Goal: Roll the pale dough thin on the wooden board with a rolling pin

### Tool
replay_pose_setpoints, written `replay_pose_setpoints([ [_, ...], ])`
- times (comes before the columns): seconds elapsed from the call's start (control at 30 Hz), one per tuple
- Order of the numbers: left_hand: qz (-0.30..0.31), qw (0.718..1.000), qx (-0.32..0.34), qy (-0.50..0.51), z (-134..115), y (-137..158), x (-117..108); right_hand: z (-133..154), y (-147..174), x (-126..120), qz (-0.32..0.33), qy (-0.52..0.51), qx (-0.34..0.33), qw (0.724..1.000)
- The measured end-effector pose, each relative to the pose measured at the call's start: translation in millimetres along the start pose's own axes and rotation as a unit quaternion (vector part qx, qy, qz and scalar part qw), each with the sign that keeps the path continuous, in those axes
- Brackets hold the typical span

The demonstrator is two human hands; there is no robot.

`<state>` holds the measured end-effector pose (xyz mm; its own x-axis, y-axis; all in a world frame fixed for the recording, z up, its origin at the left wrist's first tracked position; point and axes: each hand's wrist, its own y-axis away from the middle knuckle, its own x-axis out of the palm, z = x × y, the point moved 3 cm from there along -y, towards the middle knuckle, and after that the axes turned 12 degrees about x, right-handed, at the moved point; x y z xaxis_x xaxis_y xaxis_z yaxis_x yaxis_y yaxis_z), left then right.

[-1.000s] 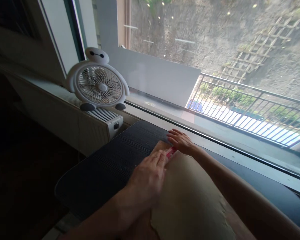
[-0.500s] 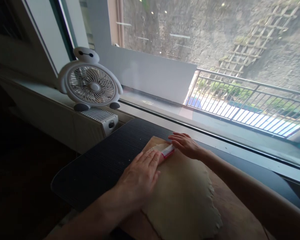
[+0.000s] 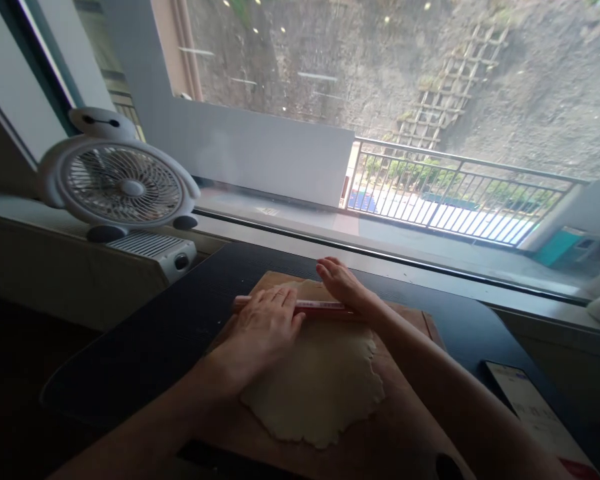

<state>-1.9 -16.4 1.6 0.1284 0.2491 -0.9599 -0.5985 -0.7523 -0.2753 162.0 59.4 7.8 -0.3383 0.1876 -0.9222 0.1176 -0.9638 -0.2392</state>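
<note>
A thin sheet of pale dough [image 3: 320,387] with a ragged edge lies on a wooden board [image 3: 410,319]. Across its far part rests a rolling pin [image 3: 321,306] with a pink-and-white wrapper or label. My left hand [image 3: 267,320] lies flat on the pin's left part, fingers stretched forward, and the pin's end sticks out beyond it. My right hand [image 3: 345,285] is over the pin's right part, fingers extended toward the window. The palm and wrist hide the pin's right end.
The board sits on a dark table [image 3: 145,360] beside a large window. A phone [image 3: 535,407] lies on the table at the right. At the left, a white fan [image 3: 130,189] stands on a radiator [image 3: 145,248]. Outside is a metal railing [image 3: 430,200].
My view has swung to the right, bringing the phone into sight. The rolling pin, slanted before, now lies nearly level across the dough, with more of it showing. Both hands stay on it.
</note>
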Motion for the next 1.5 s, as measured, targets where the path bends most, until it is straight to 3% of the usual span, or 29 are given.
replay_pose_setpoints([
  [0.13, -0.001, 1.0, 0.019, 0.01, -12.6, 6.7, -3.7, -8.1, 51.1, -12.9, -0.032, 0.0, -0.055, 0.998],
  [0.2, -0.008, 1.0, 0.006, 0.01, -9.6, -7.0, 1.1, -15.0, 52.2, -18.3, -0.037, 0.015, -0.056, 0.998],
  [0.33, -0.016, 1.0, -0.02, 0.0, 2.2, -47.8, 14.8, -35.3, 15.6, -22.3, -0.067, 0.045, 0.078, 0.994],
  [0.4, -0.016, 1.0, -0.005, 0.005, 3.9, -53.0, 17.8, -37.3, 12.3, -23.0, -0.075, 0.044, 0.11, 0.99],
  [0.47, -0.026, 1.0, 0.01, 0.011, 2.6, -40.6, 17.6, -30.2, 31.0, -24.3, -0.083, 0.03, 0.083, 0.993],
  [0.63, -0.064, 0.997, 0.038, -0.005, -4.7, 7.6, 15.3, -9.7, 93.2, -24.7, -0.034, 0.007, -0.075, 0.997],
  [0.7, -0.059, 0.998, 0.038, -0.005, -3.1, 3.3, 17.1, -15.9, 84.6, -24.6, -0.034, 0.027, -0.045, 0.998],
  [0.8, -0.034, 0.999, 0.004, -0.005, 3.6, -25.0, 21.1, -32.1, 52.6, -24.5, -0.047, 0.048, 0.068, 0.995],
  [0.87, -0.021, 1.0, 0.001, -0.008, 5.3, -37.3, 22.3, -34.8, 47.3, -24.0, -0.036, 0.046, 0.116, 0.991],
  [0.93, -0.031, 0.999, 0.015, -0.014, 3.7, -30.2, 21.5, -26.7, 66.4, -22.2, -0.019, 0.037, 0.118, 0.992],
  [1.1, -0.083, 0.992, 0.079, -0.048, -7.2, 30.0, 17.1, 5.6, 142.8, -17.2, -0.014, 0.027, 0.043, 0.999],
  [1.17, -0.077, 0.992, 0.082, -0.049, -9.7, 30.6, 16.0, 6.2, 141.3, -19.0, 0.003, 0.026, 0.061, 0.998],
  [1.27, -0.055, 0.997, 0.035, -0.027, -11.0, -1.1, 16.0, -4.8, 110.9, -24.8, 0.044, 0.026, 0.153, 0.987],
  [1.37, -0.038, 0.999, 0.01, 0.001, -14.7, -20.5, 12.4, -4.4, 101.6, -30.9, 0.05, 0.026, 0.183, 0.982],
  [1.5, -0.073, 0.995, 0.071, -0.002, -19.8, 27.7, 1.9, 18.7, 157.3, -24.9, 0.017, 0.014, 0.122, 0.992],
])
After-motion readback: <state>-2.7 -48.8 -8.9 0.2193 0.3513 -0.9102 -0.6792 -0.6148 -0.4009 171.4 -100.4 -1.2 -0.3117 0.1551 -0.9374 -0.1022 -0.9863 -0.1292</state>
